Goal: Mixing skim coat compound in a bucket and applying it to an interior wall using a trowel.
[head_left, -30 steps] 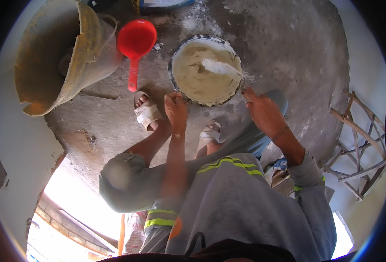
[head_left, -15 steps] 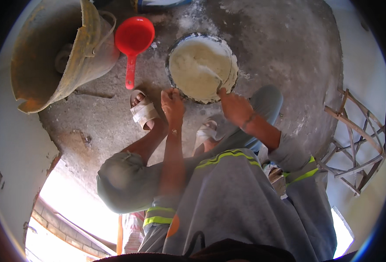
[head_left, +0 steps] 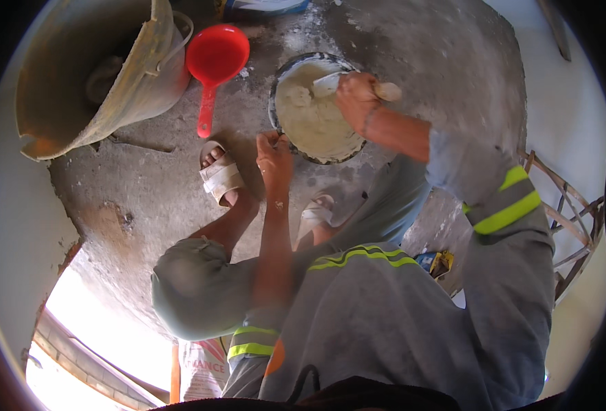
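Note:
A round black tub (head_left: 273, 104) of pale, creamy plaster (head_left: 317, 123) stands on the floor in front of me. My right hand (head_left: 356, 96) is closed round a trowel, over the tub's far right side; the trowel's rounded pale handle end (head_left: 388, 92) sticks out to the right of my fist. Its plaster-smeared blade (head_left: 326, 84) points left and touches or hangs just over the mix. At the near left rim, my left hand (head_left: 274, 156) is closed on the edge of the tub.
Left of the tub lies a red plastic dipper (head_left: 217, 53). A big dirty bucket (head_left: 138, 82) with a broken rim lies tilted at the far left. My sandalled feet (head_left: 222, 179) are close to the tub. A wooden frame (head_left: 574, 219) leans at the right wall.
My right hand has moved from the tub's near right rim up to its far right side, bringing the trowel along. The plaster's surface is now lumpier. My left hand stays at the rim.

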`<state>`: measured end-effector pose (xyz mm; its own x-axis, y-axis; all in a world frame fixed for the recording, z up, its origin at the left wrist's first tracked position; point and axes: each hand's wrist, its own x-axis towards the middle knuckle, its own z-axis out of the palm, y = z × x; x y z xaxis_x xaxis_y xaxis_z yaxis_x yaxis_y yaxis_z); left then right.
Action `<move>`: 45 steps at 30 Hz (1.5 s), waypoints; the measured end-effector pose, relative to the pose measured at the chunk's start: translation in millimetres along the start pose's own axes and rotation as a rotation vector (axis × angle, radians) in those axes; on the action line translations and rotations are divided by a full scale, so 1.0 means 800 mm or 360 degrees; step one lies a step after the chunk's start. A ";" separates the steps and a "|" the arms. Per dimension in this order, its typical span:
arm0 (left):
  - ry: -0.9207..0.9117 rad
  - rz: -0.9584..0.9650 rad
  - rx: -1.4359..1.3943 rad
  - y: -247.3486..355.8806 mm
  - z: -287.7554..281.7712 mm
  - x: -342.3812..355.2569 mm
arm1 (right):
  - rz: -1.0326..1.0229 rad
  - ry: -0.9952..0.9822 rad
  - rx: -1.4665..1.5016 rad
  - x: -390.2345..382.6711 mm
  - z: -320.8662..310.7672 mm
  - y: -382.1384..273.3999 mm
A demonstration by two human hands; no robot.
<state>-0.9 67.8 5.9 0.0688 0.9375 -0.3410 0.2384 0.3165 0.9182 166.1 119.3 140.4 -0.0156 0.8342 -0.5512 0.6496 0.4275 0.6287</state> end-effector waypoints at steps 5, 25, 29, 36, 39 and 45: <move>0.0005 -0.0545 -0.0262 0.011 -0.007 0.000 | -0.0547 -0.0514 0.0000 0.051 -0.002 -0.014; -0.0193 -0.0438 -0.0173 -0.039 -0.008 0.014 | -0.0472 -0.1529 0.1813 -0.003 0.055 0.054; -0.0248 -0.0430 -0.0212 -0.039 -0.009 0.016 | -0.0126 -0.1605 0.2595 -0.039 0.072 0.026; -0.0366 -0.0721 -0.0330 0.014 -0.022 0.018 | 0.0548 -0.1402 0.3780 -0.091 0.090 -0.069; -0.0374 -0.0710 -0.0440 0.011 -0.030 0.021 | 0.0626 -0.1240 0.4060 -0.098 0.094 -0.098; -0.0327 -0.0734 -0.0533 0.014 -0.033 0.018 | 0.0582 -0.1385 0.5418 -0.139 0.101 -0.119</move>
<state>-23.0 88.6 16.4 0.2248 0.6561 -0.7205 -0.0276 0.7434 0.6683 167.6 -42.4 97.9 -0.2612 0.4732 -0.8413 -0.8348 -0.5484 -0.0493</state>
